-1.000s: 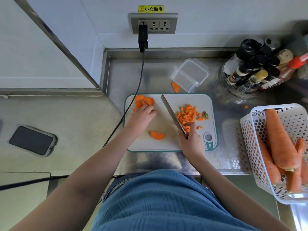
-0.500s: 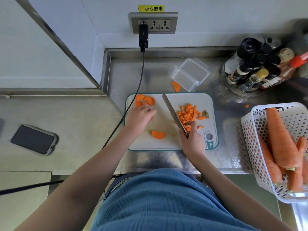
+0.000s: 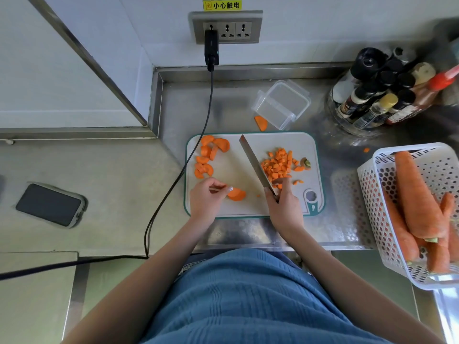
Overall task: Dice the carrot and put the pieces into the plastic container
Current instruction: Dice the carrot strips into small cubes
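A white cutting board [image 3: 250, 207] with a green rim lies on the steel counter. Several half-round carrot slices [image 3: 208, 155] sit at its far left, and a heap of diced carrot [image 3: 279, 163] lies on its right. My left hand [image 3: 207, 197] pinches a single carrot slice [image 3: 237, 194] near the board's front. My right hand [image 3: 283, 207] grips the handle of a knife [image 3: 253, 162], whose blade points away across the board's middle. The clear plastic container [image 3: 282, 104] stands behind the board with nothing in it.
One carrot slice [image 3: 260, 122] lies on the counter beside the container. A white basket [image 3: 387, 212] of whole carrots stands at the right. Bottles in a glass holder [image 3: 382, 95] crowd the back right. A black cable [image 3: 183, 165] hangs past the board's left edge; a phone [image 3: 49, 204] lies far left.
My left hand left the pile of slices at the far left and came toward me to the lone slice near the board's front. The knife has barely moved.
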`<action>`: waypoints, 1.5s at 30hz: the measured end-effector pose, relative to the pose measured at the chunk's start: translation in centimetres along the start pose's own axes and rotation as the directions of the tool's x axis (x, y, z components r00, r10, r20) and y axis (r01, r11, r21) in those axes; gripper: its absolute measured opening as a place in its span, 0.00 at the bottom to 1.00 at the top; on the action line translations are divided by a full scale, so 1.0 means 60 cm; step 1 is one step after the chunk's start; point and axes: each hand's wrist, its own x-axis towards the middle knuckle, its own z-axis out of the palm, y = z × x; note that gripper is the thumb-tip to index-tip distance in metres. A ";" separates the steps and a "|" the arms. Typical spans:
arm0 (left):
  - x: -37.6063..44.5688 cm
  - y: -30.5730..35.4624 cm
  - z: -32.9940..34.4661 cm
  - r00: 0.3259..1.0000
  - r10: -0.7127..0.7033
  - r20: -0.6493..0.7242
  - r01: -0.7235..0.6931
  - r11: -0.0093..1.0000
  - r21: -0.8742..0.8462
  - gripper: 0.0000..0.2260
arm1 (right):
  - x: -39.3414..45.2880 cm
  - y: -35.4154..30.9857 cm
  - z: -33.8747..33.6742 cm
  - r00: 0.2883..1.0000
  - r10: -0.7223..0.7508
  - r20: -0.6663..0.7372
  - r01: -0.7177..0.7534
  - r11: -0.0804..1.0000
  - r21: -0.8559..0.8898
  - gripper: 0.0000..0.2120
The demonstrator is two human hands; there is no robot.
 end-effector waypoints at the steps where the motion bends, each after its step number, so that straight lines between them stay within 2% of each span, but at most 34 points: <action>1: 0.000 0.001 0.001 1.000 0.012 -0.017 -0.012 1.000 0.010 0.06 | -0.001 0.001 0.000 1.000 -0.002 -0.001 0.002 1.000 0.002 0.14; 10: 0.000 -0.002 0.007 0.998 0.050 0.037 -0.052 0.998 0.040 0.10 | -0.005 0.005 0.001 1.000 0.001 0.000 -0.001 1.000 0.014 0.12; 15: -0.007 -0.003 -0.001 0.992 0.079 0.103 -0.074 0.996 -0.046 0.13 | -0.004 -0.003 0.003 0.999 -0.028 0.027 0.028 1.000 0.005 0.11; 17: -0.010 -0.006 -0.006 0.977 0.121 0.178 -0.118 0.993 -0.030 0.16 | -0.006 -0.004 0.004 0.998 -0.047 0.041 0.047 0.999 0.013 0.10; 20: -0.006 -0.016 -0.007 0.918 0.255 0.304 -0.307 0.942 0.137 0.21 | -0.009 -0.005 0.004 0.996 -0.068 0.058 0.067 0.997 0.031 0.13; 23: 0.005 -0.012 -0.001 0.861 0.360 0.359 -0.462 0.848 0.259 0.17 | -0.010 -0.005 0.006 0.996 -0.068 0.063 0.065 0.997 0.035 0.13; 26: 0.016 -0.002 0.000 0.810 0.397 0.431 -0.542 0.786 0.296 0.16 | -0.010 -0.002 0.005 0.997 -0.053 0.061 0.050 0.998 0.044 0.13; 29: 0.029 0.001 -0.005 0.731 0.441 0.521 -0.645 0.695 0.317 0.16 | -0.010 0.002 0.004 0.998 -0.046 0.051 0.044 0.998 0.045 0.13; 32: 0.035 0.003 -0.009 0.692 0.409 0.595 -0.680 0.647 0.346 0.17 | -0.009 0.002 0.004 0.998 -0.035 0.051 0.033 0.998 0.047 0.14; 38: 0.047 0.007 -0.008 0.669 0.382 0.638 -0.698 0.618 0.363 0.16 | -0.007 -0.001 0.004 0.998 -0.041 0.046 0.038 0.998 0.052 0.14; 40: 0.052 0.010 -0.009 0.606 0.394 0.691 -0.754 0.561 0.342 0.16 | -0.008 -0.003 0.003 0.998 -0.034 0.048 0.031 0.998 0.057 0.14; 45: 0.068 0.023 -0.009 0.373 0.505 0.778 -0.912 0.354 0.208 0.12 | -0.011 -0.004 0.000 0.999 -0.021 0.039 0.019 0.999 0.049 0.14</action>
